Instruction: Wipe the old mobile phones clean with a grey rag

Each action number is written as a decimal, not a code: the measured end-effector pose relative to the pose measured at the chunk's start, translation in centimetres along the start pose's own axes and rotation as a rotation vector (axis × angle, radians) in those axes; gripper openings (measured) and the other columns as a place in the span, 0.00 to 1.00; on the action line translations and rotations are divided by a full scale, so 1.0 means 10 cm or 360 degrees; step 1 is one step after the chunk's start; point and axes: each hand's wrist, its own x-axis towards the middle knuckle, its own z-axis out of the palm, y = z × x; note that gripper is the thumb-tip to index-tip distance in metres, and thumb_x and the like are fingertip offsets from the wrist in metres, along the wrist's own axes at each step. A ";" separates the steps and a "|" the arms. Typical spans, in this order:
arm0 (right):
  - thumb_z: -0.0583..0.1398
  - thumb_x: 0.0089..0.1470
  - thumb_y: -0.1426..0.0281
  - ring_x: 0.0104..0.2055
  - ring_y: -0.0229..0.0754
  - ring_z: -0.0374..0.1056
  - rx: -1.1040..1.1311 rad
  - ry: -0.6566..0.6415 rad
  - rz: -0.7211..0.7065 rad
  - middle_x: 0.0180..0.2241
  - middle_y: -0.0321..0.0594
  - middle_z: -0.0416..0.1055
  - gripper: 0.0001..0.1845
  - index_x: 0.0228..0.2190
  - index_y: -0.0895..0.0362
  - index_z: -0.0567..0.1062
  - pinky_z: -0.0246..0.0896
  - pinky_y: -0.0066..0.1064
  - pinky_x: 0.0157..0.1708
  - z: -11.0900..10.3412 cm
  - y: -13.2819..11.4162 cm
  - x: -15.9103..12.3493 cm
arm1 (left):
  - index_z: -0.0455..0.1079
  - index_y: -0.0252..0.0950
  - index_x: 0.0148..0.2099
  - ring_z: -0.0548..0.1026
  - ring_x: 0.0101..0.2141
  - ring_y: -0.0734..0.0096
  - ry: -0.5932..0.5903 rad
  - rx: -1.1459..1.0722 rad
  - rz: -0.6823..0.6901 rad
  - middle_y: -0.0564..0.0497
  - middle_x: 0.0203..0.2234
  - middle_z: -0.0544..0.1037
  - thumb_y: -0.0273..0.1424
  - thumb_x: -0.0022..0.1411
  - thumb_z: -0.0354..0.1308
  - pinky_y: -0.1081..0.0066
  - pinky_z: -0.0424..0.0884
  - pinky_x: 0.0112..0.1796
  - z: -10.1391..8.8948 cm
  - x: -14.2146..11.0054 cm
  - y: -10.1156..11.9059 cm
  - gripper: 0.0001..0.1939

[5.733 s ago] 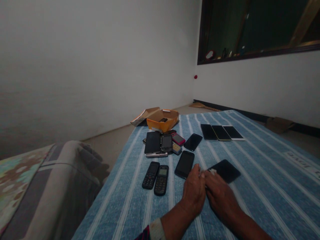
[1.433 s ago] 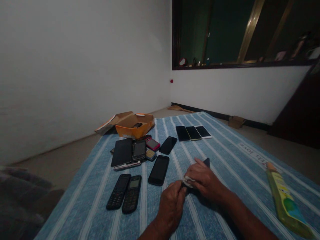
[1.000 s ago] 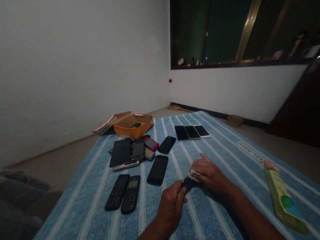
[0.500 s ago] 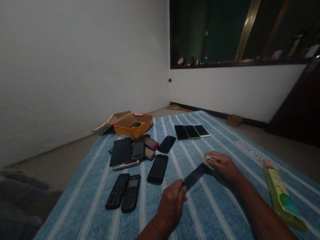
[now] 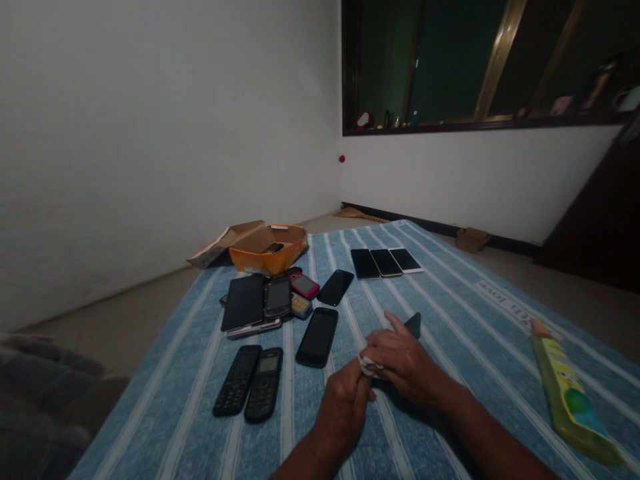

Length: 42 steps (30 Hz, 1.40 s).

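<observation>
The left hand [image 5: 345, 403] is closing its fingers around the near end of a flat, dark rectangular phone [image 5: 413, 325], while the right hand [image 5: 405, 357] is curling over the middle and pressing a crumpled white cloth [image 5: 369, 367] against it, close beside the left fingertips. The phone's long axis is running diagonally, away from the left hand and toward the far right, so that the far corner is poking out beyond the right hand. Both hands are meeting on the phone, the left gripping its near end and the right covering most of the rest, and the hidden parts of its face are escaping view. Beneath them a blue cloth with white stripes [image 5: 185, 373] is spreading out. Just left of the hands a black touchscreen phone [image 5: 317, 338] is lying face up, and farther left two black keypad phones [image 5: 237, 381] [image 5: 264, 385] are lying side by side. Beyond these, a loose pile including a flat black rectangular device [image 5: 243, 303] is sitting in front of an open orange cardboard box [image 5: 270, 261]. Three slim dark-screened phones [image 5: 365, 264] are forming a row at the far side, and a clear bottle of yellow-green liquid [image 5: 575, 400] is lying on its side at the right.
</observation>
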 end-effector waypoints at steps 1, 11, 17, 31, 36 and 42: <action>0.51 0.66 0.71 0.38 0.38 0.69 -0.0018 0.0003 0.0001 0.31 0.36 0.71 0.12 0.34 0.54 0.73 0.34 0.54 0.64 0.01 -0.01 0.01 | 0.67 0.37 0.36 0.75 0.24 0.73 -0.0005 -0.0012 -0.0007 0.55 0.22 0.73 0.31 0.68 0.44 0.76 0.69 0.30 0.00 0.00 0.00 0.12; 0.51 0.67 0.66 0.38 0.39 0.69 -0.0049 0.0006 0.0151 0.33 0.35 0.72 0.13 0.35 0.53 0.74 0.31 0.56 0.63 -0.19 0.37 -0.15 | 0.69 0.36 0.37 0.76 0.24 0.70 -0.0061 0.0038 -0.0155 0.54 0.20 0.72 0.32 0.67 0.44 0.74 0.69 0.31 -0.02 0.01 0.05 0.13; 0.53 0.65 0.60 0.37 0.42 0.69 0.0180 0.0167 0.0285 0.31 0.39 0.73 0.17 0.31 0.53 0.76 0.55 0.44 0.52 -0.29 0.61 -0.22 | 0.69 0.36 0.37 0.77 0.24 0.70 -0.0054 0.0053 -0.0202 0.54 0.20 0.72 0.32 0.66 0.45 0.74 0.68 0.31 -0.03 0.01 0.08 0.13; 0.68 0.45 0.55 0.19 0.34 0.59 0.1295 0.0769 0.1207 0.21 0.37 0.68 0.20 0.28 0.61 0.80 0.53 0.26 0.16 -0.17 0.73 -0.30 | 0.69 0.37 0.35 0.77 0.24 0.70 -0.0022 -0.0019 -0.0211 0.55 0.19 0.72 0.33 0.65 0.46 0.74 0.69 0.31 -0.04 0.03 0.10 0.12; 0.70 0.40 0.53 0.17 0.35 0.59 0.1423 0.0900 0.1381 0.18 0.37 0.69 0.25 0.30 0.63 0.80 0.52 0.26 0.15 -0.12 0.78 -0.31 | 0.70 0.37 0.37 0.77 0.23 0.69 -0.0005 -0.0018 -0.0206 0.55 0.19 0.73 0.33 0.65 0.45 0.73 0.69 0.30 -0.03 0.02 0.09 0.12; 0.71 0.33 0.52 0.21 0.41 0.67 0.1291 0.1176 0.1495 0.21 0.40 0.74 0.26 0.27 0.62 0.80 0.60 0.30 0.20 -0.07 0.84 -0.31 | 0.71 0.36 0.38 0.77 0.23 0.69 0.0013 -0.0048 -0.0235 0.54 0.18 0.74 0.33 0.66 0.46 0.73 0.68 0.29 -0.03 0.02 0.08 0.12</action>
